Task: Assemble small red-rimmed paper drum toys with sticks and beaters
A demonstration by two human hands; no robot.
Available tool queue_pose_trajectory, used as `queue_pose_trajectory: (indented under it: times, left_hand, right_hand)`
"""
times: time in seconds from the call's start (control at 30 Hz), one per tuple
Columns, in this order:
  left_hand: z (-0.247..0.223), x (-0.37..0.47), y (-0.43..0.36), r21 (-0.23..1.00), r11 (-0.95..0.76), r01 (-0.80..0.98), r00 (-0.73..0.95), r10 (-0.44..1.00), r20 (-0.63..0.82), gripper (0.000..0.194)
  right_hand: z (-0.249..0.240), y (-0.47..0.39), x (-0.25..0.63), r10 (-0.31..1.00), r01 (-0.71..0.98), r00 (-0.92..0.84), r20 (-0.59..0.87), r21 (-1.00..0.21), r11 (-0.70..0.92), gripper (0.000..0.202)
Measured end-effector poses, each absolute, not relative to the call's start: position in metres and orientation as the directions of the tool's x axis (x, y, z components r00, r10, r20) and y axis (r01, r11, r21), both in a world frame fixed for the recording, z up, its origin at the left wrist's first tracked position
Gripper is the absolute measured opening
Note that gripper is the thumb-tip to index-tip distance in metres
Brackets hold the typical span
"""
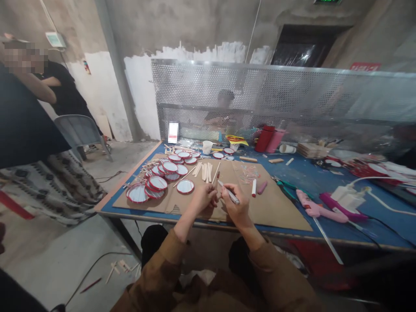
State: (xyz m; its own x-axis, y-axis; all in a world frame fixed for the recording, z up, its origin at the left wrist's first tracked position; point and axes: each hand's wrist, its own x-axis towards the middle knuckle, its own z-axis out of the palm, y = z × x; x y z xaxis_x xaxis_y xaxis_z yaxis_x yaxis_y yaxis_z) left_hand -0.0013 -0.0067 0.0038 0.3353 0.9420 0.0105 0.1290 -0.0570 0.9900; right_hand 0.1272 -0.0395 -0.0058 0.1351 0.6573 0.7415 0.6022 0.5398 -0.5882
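My left hand (pixel 206 197) is closed, its fingertips pinching a thin wooden stick (pixel 216 172) that points up and away. Part of the stick is hidden by my fingers. A marker pen (pixel 233 197) with a pale body is gripped in my right hand (pixel 237 207), its tip near the fingers of my left hand. Whether tip and stick touch, I cannot tell. Loose flat wooden sticks (pixel 206 172) lie just beyond my hands on a cardboard sheet (pixel 273 212). To their left are round red-rimmed discs (pixel 157 183), many in a pile. One disc (pixel 185 186) lies apart.
A white-and-red marker (pixel 254 187) and a purple piece (pixel 262 187) lie right of my hands. Farther right are pliers (pixel 286 187), a pink glue gun (pixel 320 211) and a power strip (pixel 351 203). Bottles (pixel 264 138) stand at the back. A person (pixel 35 108) stands left.
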Motion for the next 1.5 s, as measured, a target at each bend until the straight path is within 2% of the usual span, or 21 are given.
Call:
queue_pose_trajectory:
  times: [0.3,0.53,0.77,0.93,1.1,1.33,1.5]
  left_hand:
    - [-0.007,-0.001,-0.003,0.991,-0.098,0.088,0.336,0.940,0.063,0.012]
    - [-0.003,-0.002,-0.005,0.981,-0.119,0.151,0.330,0.942,0.064,0.013]
    - [-0.001,-0.002,-0.006,0.982,-0.090,0.169,0.325,0.945,0.030,0.015]
    - [-0.001,-0.002,-0.006,0.983,-0.098,0.153,0.324,0.945,0.043,0.013]
    - [0.003,-0.003,-0.009,0.976,-0.119,0.182,0.311,0.949,0.057,0.014]
    - [0.001,-0.003,-0.008,0.968,-0.148,0.204,0.307,0.948,0.080,0.013]
    - [0.001,-0.004,-0.008,0.970,-0.141,0.196,0.325,0.943,0.072,0.012]
  right_hand:
    - [-0.003,-0.041,0.126,0.654,0.629,0.090,0.751,-0.552,0.548,0.016]
    - [-0.004,-0.040,0.126,0.626,0.666,0.085,0.776,-0.511,0.543,0.015]
    - [-0.005,-0.039,0.127,0.666,0.604,0.234,0.708,-0.643,0.471,0.018]
    - [-0.003,-0.040,0.125,0.615,0.636,0.136,0.777,-0.544,0.547,0.014]
    - [-0.002,-0.041,0.124,0.597,0.658,0.096,0.796,-0.501,0.562,0.013]
    - [-0.003,-0.039,0.124,0.569,0.662,0.075,0.819,-0.467,0.585,0.012]
    - [-0.003,-0.039,0.124,0.580,0.652,0.101,0.809,-0.494,0.575,0.013]
